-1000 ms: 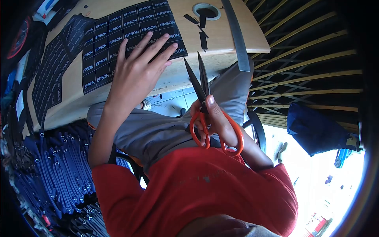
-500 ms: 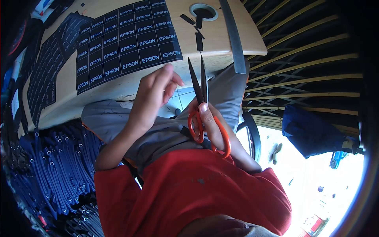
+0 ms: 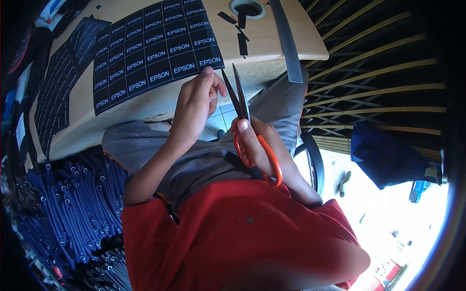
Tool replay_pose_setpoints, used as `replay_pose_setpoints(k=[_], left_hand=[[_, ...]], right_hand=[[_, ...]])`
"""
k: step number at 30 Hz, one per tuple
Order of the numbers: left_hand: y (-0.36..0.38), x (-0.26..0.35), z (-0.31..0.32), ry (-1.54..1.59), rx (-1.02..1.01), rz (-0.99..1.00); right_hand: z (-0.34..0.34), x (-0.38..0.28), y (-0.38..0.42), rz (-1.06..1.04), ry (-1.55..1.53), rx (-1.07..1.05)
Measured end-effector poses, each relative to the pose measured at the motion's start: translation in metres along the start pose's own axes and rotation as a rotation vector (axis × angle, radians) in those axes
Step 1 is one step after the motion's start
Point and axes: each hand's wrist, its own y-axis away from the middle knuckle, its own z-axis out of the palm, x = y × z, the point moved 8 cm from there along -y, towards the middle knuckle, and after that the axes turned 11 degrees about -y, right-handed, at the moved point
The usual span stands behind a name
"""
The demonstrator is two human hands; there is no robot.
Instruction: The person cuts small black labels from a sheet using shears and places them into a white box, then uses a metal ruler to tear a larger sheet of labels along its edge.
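Note:
My right hand (image 3: 256, 140) grips a pair of scissors (image 3: 271, 160) by its orange handles, with the dark blades parted and pointing up toward the table edge. Just left of the blades is my left hand (image 3: 196, 104), its fingers loosely bent and apart from the thumb. That thumb tip reaches the lower edge of a black sheet (image 3: 141, 63) printed with rows of white EPSON labels. The sheet lies on the wooden table, and its near right corner is close to the blade tips.
More black printed sheets (image 3: 58, 94) lie at the table's left. Small black strips (image 3: 242, 44) are near a round hole (image 3: 247, 8), left of a metal ruler (image 3: 287, 43) overhanging the edge. Blue straps (image 3: 77, 203) hang lower left; a folding gate (image 3: 374, 72) stands right.
My left hand has risen to the sheet's lower edge. The scissors have shifted left toward the sheet's corner, and their blades have tilted left.

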Motion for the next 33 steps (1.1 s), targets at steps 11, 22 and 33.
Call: replay_pose_setpoints(k=[11,22,33], left_hand=[[0.009,0.000,0.010,-0.112,0.000,0.078],[-0.002,-0.002,0.017,0.127,0.129,-0.002],[-0.008,0.001,0.023,0.159,0.163,0.147]], right_hand=[[0.000,-0.017,-0.007,-0.136,0.102,0.034],[-0.008,-0.018,-0.011,-0.161,0.026,0.139],[-0.013,-0.029,-0.014,-0.210,-0.018,0.153]])
